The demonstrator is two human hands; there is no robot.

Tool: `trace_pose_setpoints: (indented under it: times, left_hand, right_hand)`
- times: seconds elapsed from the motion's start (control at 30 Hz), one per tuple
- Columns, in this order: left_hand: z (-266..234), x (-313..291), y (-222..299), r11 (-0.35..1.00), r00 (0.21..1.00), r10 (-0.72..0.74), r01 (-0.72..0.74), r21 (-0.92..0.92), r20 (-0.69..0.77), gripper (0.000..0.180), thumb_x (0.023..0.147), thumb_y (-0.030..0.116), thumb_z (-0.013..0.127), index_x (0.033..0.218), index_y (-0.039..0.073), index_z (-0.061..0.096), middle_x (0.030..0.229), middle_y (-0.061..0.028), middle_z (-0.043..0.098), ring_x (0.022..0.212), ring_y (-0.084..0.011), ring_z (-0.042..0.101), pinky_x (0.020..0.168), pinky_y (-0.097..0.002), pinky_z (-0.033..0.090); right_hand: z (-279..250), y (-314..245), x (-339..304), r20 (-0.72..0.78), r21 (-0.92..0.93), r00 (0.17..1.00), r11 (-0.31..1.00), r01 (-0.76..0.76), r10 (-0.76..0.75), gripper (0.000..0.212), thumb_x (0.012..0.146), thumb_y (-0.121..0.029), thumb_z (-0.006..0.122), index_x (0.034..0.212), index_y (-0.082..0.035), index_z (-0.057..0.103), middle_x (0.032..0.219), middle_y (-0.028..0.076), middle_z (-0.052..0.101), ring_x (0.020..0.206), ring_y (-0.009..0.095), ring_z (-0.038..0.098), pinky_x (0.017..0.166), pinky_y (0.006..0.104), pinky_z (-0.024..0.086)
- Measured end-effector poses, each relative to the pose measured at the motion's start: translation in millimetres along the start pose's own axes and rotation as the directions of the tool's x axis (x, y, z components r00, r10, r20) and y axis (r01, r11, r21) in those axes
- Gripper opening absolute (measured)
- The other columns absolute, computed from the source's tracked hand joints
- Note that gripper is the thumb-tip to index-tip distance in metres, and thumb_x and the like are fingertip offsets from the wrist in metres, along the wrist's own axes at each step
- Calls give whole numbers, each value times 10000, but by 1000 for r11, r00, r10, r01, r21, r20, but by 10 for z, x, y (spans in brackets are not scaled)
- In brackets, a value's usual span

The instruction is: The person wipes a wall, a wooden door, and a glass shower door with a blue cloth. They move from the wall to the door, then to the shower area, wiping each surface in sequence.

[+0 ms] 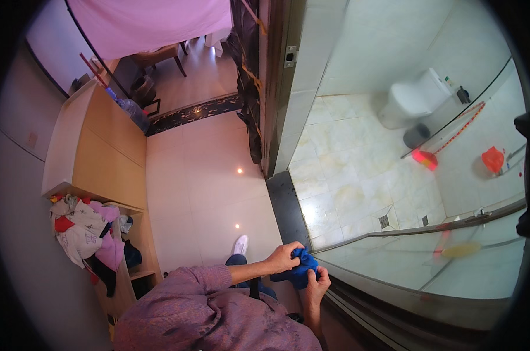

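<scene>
In front of my body I hold a bunched blue cloth [299,272] with both hands. My left hand [281,259] is closed on its upper left part, the fingers curled into the fabric. At its lower right edge, my right hand [317,285] pinches the cloth between thumb and fingers. The cloth hangs crumpled between the two hands, its lower part reaching down toward my leg. Its exact kind is hard to make out.
A glass door [417,266] stands to my right, beside a dark threshold [287,205]. Beyond lie a tiled bathroom floor [347,169], a toilet [414,99] and a grey bin [416,136]. At left, clothes [81,234] are heaped by a wooden cabinet [110,146].
</scene>
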State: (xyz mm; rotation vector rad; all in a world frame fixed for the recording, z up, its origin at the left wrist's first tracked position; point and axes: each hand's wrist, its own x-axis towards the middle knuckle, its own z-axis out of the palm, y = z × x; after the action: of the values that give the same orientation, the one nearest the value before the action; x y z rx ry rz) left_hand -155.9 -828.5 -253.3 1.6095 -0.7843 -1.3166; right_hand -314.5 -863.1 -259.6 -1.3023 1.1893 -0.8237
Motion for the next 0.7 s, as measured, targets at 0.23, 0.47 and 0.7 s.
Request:
trace_pose_setpoints:
  times: [0.23,0.47,0.7]
  left_hand:
    - [-296,330,-93,965,955,238,-211,155,-180,237,691,105,568,896,-3,520,756,-168,552,684,-316,566,608,-357,447]
    - [-1124,878,651,822,760,544,-397,407,-357,182,679,106,611,810,25,514,766,-142,525,644,-321,554,530,-382,438]
    - [-2350,1314,2486,432,207,885,-698,571,-416,214,678,88,641,854,21,540,781,-149,526,705,-321,545,614,-345,447]
  right_hand:
    - [379,1,295,20,-14,1000,1000,-3,3,91,766,-56,622,826,-13,569,739,-29,540,660,36,459,604,177,393]
    - [1138,-642,1042,-10,-129,982,974,185,-188,107,770,-67,601,838,4,560,721,-20,517,655,56,448,596,195,383]
    - [2108,-2515,2055,-124,-33,749,757,652,-651,108,770,-13,594,873,6,567,759,50,566,644,95,519,571,214,416]
